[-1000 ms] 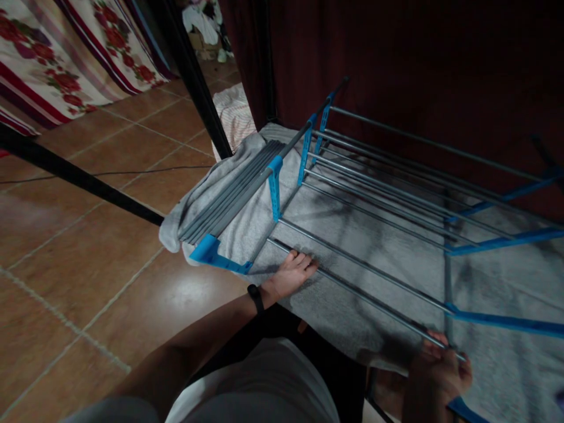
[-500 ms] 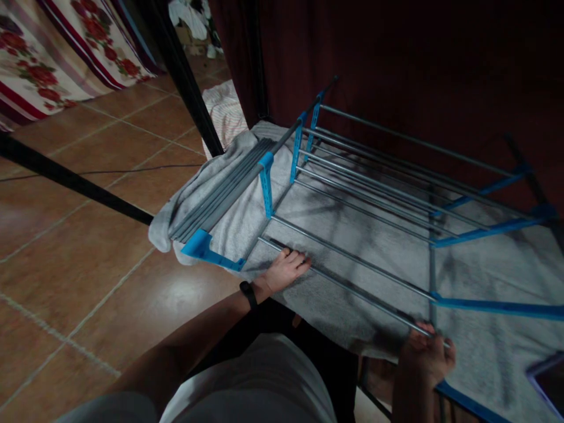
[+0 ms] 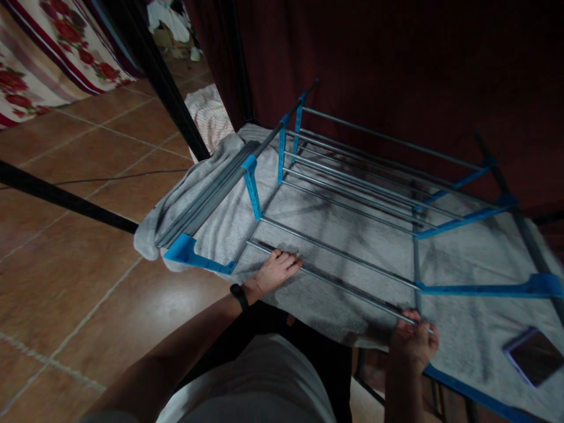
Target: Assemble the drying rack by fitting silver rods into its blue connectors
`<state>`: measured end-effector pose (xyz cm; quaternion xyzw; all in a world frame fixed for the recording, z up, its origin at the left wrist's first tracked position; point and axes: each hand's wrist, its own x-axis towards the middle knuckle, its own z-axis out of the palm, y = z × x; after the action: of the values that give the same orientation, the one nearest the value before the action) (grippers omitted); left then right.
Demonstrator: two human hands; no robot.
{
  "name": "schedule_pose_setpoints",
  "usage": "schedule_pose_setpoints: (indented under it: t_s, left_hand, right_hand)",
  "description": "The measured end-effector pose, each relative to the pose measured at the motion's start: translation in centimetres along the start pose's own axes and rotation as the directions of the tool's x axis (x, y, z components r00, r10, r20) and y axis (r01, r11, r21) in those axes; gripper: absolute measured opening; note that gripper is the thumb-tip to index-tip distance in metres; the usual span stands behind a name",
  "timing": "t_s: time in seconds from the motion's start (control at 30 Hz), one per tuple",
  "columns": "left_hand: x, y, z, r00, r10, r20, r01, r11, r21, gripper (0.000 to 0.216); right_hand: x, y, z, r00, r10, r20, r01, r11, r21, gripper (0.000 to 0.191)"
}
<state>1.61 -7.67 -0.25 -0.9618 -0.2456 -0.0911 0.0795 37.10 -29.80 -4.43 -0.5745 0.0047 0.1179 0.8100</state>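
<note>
A drying rack of grey metal rods and blue plastic brackets [image 3: 348, 188] lies across a grey towel [image 3: 462, 258]. My left hand [image 3: 275, 270] rests on the towel at the nearest rod [image 3: 335, 282], fingers closed over it near its left end. My right hand [image 3: 412, 343] is closed on the same rod at its right end, by the towel's front edge. A black band sits on my left wrist [image 3: 238, 294].
A folded wing of the rack [image 3: 207, 200] hangs over the towel's left edge above brown floor tiles [image 3: 74, 252]. A phone [image 3: 531, 355] lies on the towel at the right. Black poles [image 3: 150, 64] cross the left side; a dark red curtain [image 3: 396, 59] stands behind.
The view has swung right, bringing the phone and the rack's right end into sight. Both hands stay on the nearest rod.
</note>
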Motion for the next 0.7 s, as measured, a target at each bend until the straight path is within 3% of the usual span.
schedule_pose_setpoints:
  t_s: [0.1, 0.37, 0.53, 0.7]
  left_hand:
    - [0.2, -0.1, 0.1, 1.000, 0.006, 0.006, -0.006, 1.000, -0.009, 0.038]
    - [0.7, -0.5, 0.2, 0.999, -0.048, 0.017, 0.049, 0.996, -0.080, 0.037]
    - [0.0, -1.1, 0.3, 0.969, -0.245, -0.024, 0.239, 0.961, -0.136, 0.032]
    - [-1.6, -2.7, 0.5, 0.868, -0.491, -0.071, 0.470, 0.860, -0.197, 0.030]
  right_hand:
    - [0.2, 0.4, -0.4, 0.998, -0.023, -0.064, 0.026, 0.998, 0.049, 0.038]
    - [0.7, 1.6, -1.7, 0.996, 0.044, -0.082, -0.037, 0.996, 0.086, 0.046]
    - [0.8, 1.8, -1.8, 0.994, 0.062, -0.085, -0.055, 0.995, 0.087, 0.044]
    - [0.4, 1.4, -1.1, 0.988, 0.064, -0.140, -0.052, 0.995, 0.088, 0.043]
